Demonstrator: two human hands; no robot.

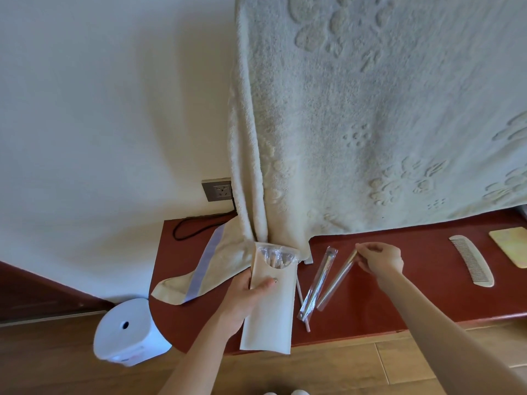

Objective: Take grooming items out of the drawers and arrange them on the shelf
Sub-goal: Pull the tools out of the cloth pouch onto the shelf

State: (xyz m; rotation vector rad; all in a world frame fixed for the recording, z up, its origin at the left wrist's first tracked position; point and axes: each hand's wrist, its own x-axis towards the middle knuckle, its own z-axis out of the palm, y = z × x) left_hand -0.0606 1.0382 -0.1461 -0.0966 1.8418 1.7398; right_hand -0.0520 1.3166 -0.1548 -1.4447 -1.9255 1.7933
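Observation:
My left hand (247,295) grips a tall beige pouch (271,309) over the front of the dark red shelf (399,295). Several plastic-wrapped tools (276,256) stick out of the pouch's open top. My right hand (382,260) pinches the upper end of a slim metal tool in a clear sleeve (338,280), whose lower end rests on the shelf. Another sleeved tool (318,283) lies just left of it, with a thin white stick (302,303) beside the pouch. A pale comb (472,260) lies further right.
A large cream towel (370,109) hangs down over the back of the shelf. A folded cloth with a lilac stripe (205,269) lies at the shelf's left end. A pale card (512,246) sits at the right edge. A white device (128,332) stands on the wooden floor; a wall socket (218,189) is behind.

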